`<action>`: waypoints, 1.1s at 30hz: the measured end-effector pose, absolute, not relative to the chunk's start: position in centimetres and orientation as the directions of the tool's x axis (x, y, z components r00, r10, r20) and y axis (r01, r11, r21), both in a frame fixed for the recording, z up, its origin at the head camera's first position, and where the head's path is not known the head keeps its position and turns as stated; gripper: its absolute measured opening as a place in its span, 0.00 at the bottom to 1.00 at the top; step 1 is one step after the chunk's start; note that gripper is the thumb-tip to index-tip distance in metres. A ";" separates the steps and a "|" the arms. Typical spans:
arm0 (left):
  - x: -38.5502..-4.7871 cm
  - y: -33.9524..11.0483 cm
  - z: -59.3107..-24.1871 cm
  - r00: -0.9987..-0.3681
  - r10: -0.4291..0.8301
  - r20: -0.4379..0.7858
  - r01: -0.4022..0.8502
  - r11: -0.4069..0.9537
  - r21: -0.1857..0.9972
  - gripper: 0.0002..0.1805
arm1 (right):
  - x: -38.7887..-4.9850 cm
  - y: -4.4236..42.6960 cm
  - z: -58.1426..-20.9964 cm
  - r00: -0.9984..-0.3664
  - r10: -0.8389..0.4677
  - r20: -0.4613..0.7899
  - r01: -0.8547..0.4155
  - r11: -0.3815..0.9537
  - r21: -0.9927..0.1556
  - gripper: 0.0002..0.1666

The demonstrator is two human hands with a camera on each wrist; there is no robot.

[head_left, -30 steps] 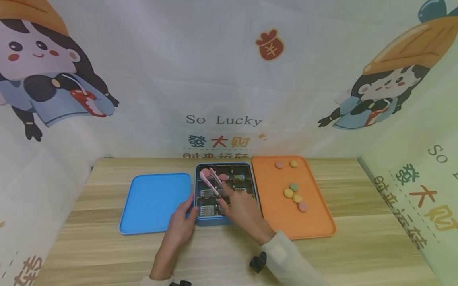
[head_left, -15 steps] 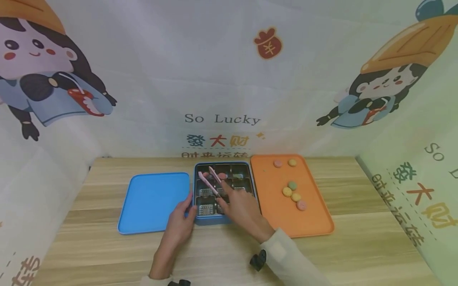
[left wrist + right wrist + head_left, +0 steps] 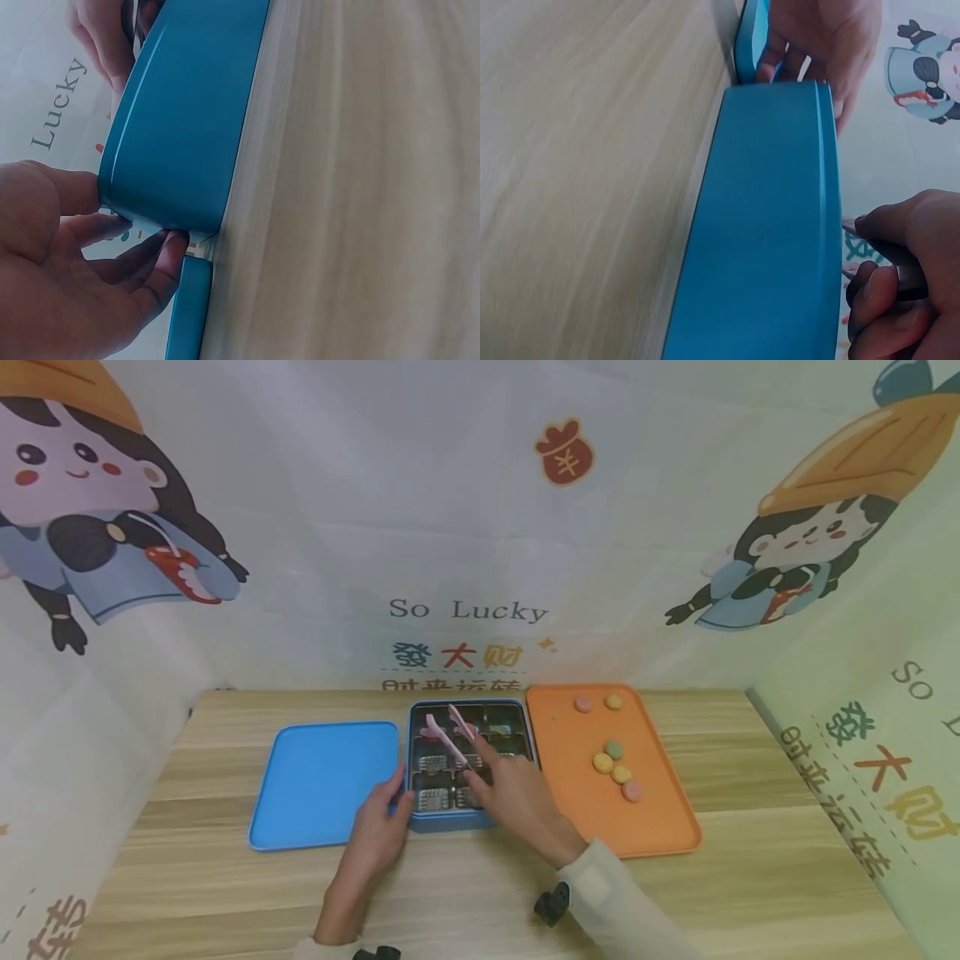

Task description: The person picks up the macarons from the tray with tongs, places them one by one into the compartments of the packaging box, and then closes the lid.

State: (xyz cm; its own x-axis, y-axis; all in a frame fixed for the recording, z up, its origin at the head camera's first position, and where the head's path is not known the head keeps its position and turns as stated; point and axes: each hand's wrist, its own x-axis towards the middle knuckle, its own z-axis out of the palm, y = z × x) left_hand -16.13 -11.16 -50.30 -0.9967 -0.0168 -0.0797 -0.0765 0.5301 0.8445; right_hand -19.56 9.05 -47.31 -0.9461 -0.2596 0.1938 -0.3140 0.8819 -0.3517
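Observation:
A blue box (image 3: 450, 822) with a dark divided insert stands mid-table. My left hand (image 3: 381, 831) grips its near left corner, thumb at the front rim and fingers along the left side, as the left wrist view shows on the box wall (image 3: 180, 112). My right hand (image 3: 521, 797) holds pink-tipped tongs (image 3: 447, 743) over the box, their arms apart with nothing between the tips that I can make out. Pink macarons lie in the back left compartment and the back middle one, partly hidden by the tongs. The right wrist view shows curled fingers around the dark tong handle (image 3: 909, 277).
Left of the box lies a flat blue tray (image 3: 322, 785). Against its right side, an orange tray (image 3: 585, 827) carries several macarons: a green one (image 3: 613, 750), yellow ones (image 3: 602, 763) and pink ones (image 3: 632, 791). A printed cloth (image 3: 337, 552) hangs behind the table.
The tongs have lifted away from the pink macaron at the back left and shifted slightly right with my right hand. My left hand has stayed at the box corner.

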 end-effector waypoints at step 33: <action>-16.1 -11.3 -50.6 -0.998 -0.008 -0.060 -0.055 0.527 0.848 0.30 | -22.4 26.5 -47.6 -0.997 -0.008 0.072 -0.039 0.895 -0.444 0.29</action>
